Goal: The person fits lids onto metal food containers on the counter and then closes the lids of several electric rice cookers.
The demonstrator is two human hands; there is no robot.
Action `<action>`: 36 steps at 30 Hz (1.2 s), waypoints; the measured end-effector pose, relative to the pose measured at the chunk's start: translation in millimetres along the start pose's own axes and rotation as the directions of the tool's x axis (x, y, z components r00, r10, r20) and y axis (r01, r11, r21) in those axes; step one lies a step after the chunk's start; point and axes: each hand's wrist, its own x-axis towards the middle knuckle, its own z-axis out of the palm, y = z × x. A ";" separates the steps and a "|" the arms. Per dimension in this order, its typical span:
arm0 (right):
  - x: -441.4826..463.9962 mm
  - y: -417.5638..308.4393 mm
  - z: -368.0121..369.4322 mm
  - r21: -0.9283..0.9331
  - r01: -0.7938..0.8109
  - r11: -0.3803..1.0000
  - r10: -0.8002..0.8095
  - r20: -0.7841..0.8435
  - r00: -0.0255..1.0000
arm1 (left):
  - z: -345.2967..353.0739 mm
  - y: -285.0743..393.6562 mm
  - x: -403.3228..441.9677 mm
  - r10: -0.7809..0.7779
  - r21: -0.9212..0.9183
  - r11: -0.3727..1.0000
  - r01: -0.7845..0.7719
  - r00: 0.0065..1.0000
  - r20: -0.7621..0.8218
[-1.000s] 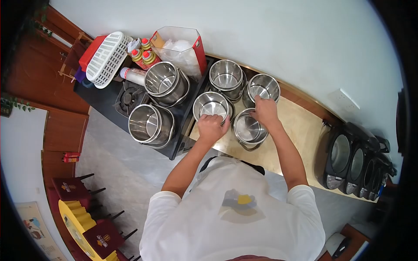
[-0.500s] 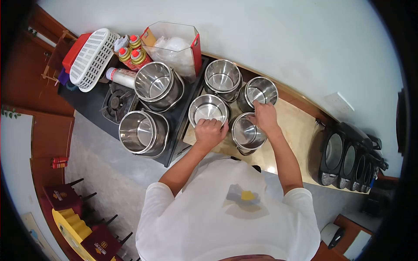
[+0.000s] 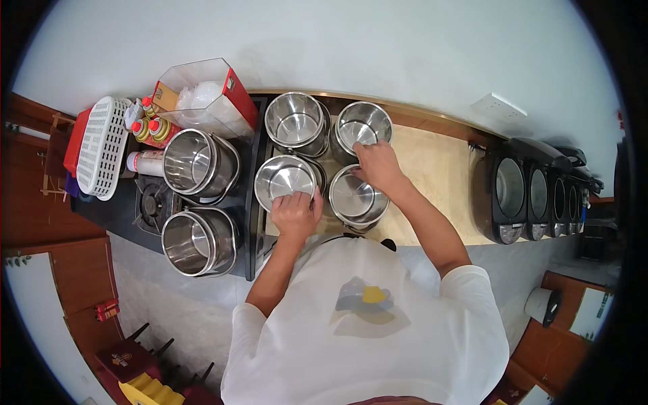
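Along the far wall, wood-topped counter (image 3: 439, 189) at right, meeting dark counter (image 3: 101, 212) at left. At the right end, row of black rice cookers (image 3: 538, 192), panel markings too small to read, rightmost units overlapping and hard to separate. On the wood top, four stainless-steel buckets in a two-by-two cluster: far-left bucket (image 3: 295, 121), near-left bucket (image 3: 287, 177), far-right bucket (image 3: 364, 123), near-right bucket (image 3: 359, 199); all upright, mouths upward, axes vertical, lower walls mostly hidden. On the dark counter, two more buckets (image 3: 189, 243), also upright. Beyond them, clear-sided box (image 3: 239, 108) around white plastic bag (image 3: 199, 101), contents indistinct. Far left, tilted white perforated basket (image 3: 102, 148). Right hand (image 3: 379, 165) pinching two facing rims, fingers over the far-right bucket's, thumb over the near-right bucket's. Left hand (image 3: 295, 212) grasping the near-left bucket's near rim, fingertips hooked inward. Left of the two more buckets, gas burner (image 3: 157, 202), partly covered. Smallest, red-capped gas canisters (image 3: 162, 131), labels illegible.
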 end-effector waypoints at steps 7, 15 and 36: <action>1.8 -3.1 -4.0 0.001 0.010 1.000 -0.010 -0.004 1.000 | 2.8 -0.5 -0.9 -0.011 0.024 1.000 0.011 0.999 -0.030; 4.0 -5.1 -8.7 -0.011 0.008 1.000 -0.008 0.019 1.000 | -0.3 0.6 0.5 -0.011 0.036 0.999 0.012 1.000 -0.014; -3.8 -8.2 -2.5 -0.044 -0.110 0.993 0.112 0.057 0.992 | 3.1 1.4 1.2 -0.009 0.055 0.998 0.013 0.997 -0.071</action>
